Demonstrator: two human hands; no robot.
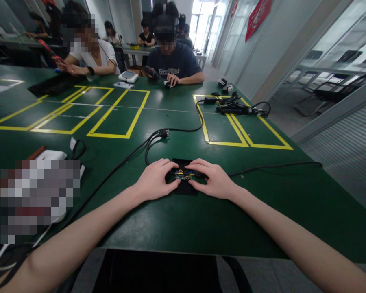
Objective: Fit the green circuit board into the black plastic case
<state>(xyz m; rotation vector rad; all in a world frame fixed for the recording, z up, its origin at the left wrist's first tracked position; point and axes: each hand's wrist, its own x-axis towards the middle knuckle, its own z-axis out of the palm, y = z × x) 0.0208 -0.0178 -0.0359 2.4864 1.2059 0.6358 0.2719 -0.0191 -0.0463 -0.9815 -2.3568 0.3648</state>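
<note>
A small circuit board (180, 177) with two round, orange-ringed parts lies over a flat black pad (185, 190) near the front of the green table. My left hand (155, 179) grips the board's left end between thumb and fingers. From the other side, my right hand (216, 179) holds its right end the same way. Thin dark and blue wires seem to run beside the board at the right fingertips. My fingers cover both of its ends.
A black power cable (125, 156) with a plug (164, 133) crosses the green table (158, 228). Cables and dark devices (236, 108) lie far right. A blurred-out object (36, 191) stands at the left. Across the table, a person (175, 61) handles a dark tool (152, 72); others sit behind.
</note>
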